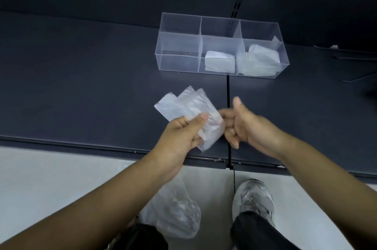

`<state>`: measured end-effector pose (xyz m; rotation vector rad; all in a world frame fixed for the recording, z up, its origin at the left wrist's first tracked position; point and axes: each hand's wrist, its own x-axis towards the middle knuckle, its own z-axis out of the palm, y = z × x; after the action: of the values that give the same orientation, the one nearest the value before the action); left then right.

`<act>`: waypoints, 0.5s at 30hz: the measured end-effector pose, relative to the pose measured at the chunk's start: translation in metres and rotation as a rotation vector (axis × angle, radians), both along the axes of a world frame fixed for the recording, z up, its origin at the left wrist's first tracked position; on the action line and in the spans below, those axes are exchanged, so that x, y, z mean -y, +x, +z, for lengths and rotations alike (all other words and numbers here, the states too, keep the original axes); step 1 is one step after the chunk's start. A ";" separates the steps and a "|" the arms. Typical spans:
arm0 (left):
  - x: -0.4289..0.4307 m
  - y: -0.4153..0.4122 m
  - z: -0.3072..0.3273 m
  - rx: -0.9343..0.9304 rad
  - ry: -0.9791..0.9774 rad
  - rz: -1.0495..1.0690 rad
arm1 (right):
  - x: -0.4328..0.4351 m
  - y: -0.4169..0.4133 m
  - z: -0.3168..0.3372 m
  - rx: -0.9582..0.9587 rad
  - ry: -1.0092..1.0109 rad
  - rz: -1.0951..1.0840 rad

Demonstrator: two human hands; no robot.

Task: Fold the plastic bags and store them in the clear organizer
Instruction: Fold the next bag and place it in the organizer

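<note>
My left hand (184, 133) grips a folded translucent plastic bag (188, 106) above the dark shelf, thumb on top. My right hand (242, 125) is just to the right of it, fingers curled and thumb up; its fingertips meet the bag's right edge, and I cannot tell whether they pinch it. The clear organizer (179, 25) stands further back with three compartments. The left one holds nothing, the middle one holds a folded bag (219, 63), the right one holds a stack of folded bags (260, 59).
A crumpled loose plastic bag (177, 213) hangs below the shelf edge over the pale floor, by my legs. My grey shoe (253, 198) is at lower right. The dark shelf (81, 86) has a seam (228, 94) and a front lip.
</note>
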<state>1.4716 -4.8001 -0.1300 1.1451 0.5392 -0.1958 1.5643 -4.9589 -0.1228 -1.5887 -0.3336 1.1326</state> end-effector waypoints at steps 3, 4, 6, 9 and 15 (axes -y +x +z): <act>-0.015 0.005 -0.014 -0.068 -0.076 0.076 | -0.001 -0.005 -0.015 0.188 -0.152 0.037; -0.020 0.007 -0.019 -0.089 -0.079 0.097 | -0.001 -0.006 -0.019 0.246 -0.193 0.014; -0.030 0.013 -0.026 -0.148 -0.068 0.151 | -0.001 -0.007 -0.027 0.281 -0.246 -0.052; -0.047 0.025 -0.035 -0.189 0.017 0.224 | -0.005 -0.010 -0.031 0.304 -0.305 -0.131; -0.067 0.036 -0.039 -0.083 0.488 0.338 | -0.008 -0.008 -0.034 0.265 -0.357 -0.184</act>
<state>1.5075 -4.7329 -0.1686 1.4987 0.8744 0.1936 1.5558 -4.9513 -0.1569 -2.0469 -0.1567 0.8729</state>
